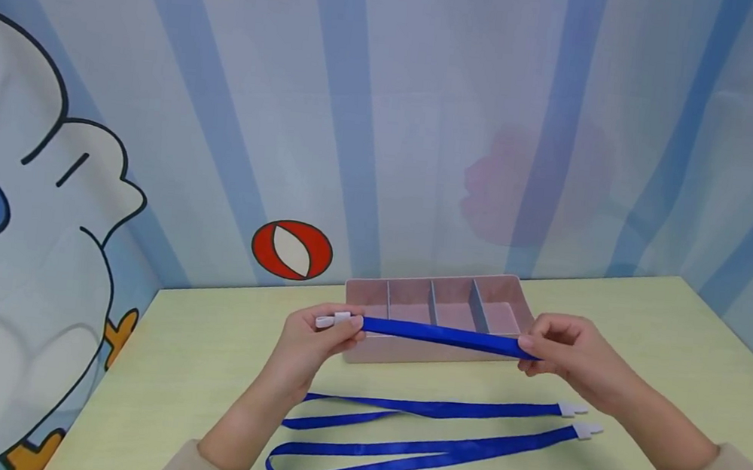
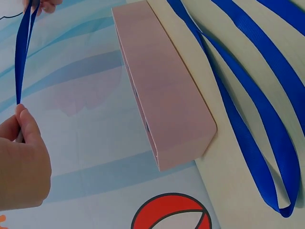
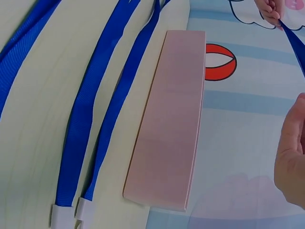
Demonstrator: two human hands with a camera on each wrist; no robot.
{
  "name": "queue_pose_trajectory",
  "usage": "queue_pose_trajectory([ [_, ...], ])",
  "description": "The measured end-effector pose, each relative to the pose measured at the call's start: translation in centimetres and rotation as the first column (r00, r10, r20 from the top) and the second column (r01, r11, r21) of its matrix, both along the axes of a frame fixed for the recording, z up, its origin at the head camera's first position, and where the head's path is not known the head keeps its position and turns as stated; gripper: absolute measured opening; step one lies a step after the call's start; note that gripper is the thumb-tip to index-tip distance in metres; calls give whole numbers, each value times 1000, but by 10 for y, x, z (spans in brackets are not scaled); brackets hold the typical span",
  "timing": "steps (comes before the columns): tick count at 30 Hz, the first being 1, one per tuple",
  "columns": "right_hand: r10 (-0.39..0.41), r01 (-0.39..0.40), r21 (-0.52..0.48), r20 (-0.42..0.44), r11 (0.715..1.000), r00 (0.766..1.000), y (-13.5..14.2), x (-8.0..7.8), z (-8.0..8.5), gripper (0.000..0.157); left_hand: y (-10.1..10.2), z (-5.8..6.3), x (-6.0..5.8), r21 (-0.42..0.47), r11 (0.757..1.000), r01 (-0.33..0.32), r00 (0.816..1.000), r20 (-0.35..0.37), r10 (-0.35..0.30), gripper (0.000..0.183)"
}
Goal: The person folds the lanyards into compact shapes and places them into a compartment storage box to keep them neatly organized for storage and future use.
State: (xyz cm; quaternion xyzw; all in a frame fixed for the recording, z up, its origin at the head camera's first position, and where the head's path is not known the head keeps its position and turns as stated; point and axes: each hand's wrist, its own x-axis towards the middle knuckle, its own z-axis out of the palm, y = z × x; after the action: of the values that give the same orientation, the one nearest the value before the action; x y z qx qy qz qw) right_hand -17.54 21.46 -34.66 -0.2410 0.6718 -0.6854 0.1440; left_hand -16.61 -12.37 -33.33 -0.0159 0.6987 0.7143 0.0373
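Head view: both hands pinch a flat, blue ribbon lanyard, stretched straight.

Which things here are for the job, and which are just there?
For the job:
blue lanyard, held by left hand and right hand
three more lanyards on the table
pink box, probably

Just there:
printed ball
cartoon character on the backdrop

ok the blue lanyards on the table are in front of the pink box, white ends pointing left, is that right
Not left: the head view shows their white ends pointing right. The blue lanyards on the table are indeed in front of the pink box.
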Motion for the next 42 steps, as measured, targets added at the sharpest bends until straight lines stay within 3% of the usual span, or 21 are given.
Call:
queue_pose_trajectory([
  [6,-120,119,11,41,993,992,-2,-1,1,21,1,-1,0,-8,1000,-8,1000,-7,8,23],
  [15,-303,312,-75,108,947,947,-9,-3,0,12,4,-5,-2,-20,1000,-17,1000,20,17,25],
  [19,-404,403,28,24,915,914,-11,-4,0,3,6,-8,-2,-34,999,-20,1000,6,20,26],
  [22,-459,468,127,-96,875,883,-13,-3,-1,16,8,-9,-1,-45,999,-20,1000,-7,20,25],
  [26,-481,511,168,-188,843,856,-17,-4,-3,22,11,-12,-1,-46,999,-28,1000,-11,28,25],
  [32,-500,546,210,-233,811,834,-20,-4,-3,18,16,-13,-1,-49,998,-31,999,11,31,25],
  [35,-492,548,246,-256,799,832,-23,-4,-3,14,17,-14,0,-48,998,-30,999,13,31,25],
  [42,-479,534,271,-246,801,843,-27,-3,1,12,20,-13,0,-56,998,-14,1000,8,14,27],
])
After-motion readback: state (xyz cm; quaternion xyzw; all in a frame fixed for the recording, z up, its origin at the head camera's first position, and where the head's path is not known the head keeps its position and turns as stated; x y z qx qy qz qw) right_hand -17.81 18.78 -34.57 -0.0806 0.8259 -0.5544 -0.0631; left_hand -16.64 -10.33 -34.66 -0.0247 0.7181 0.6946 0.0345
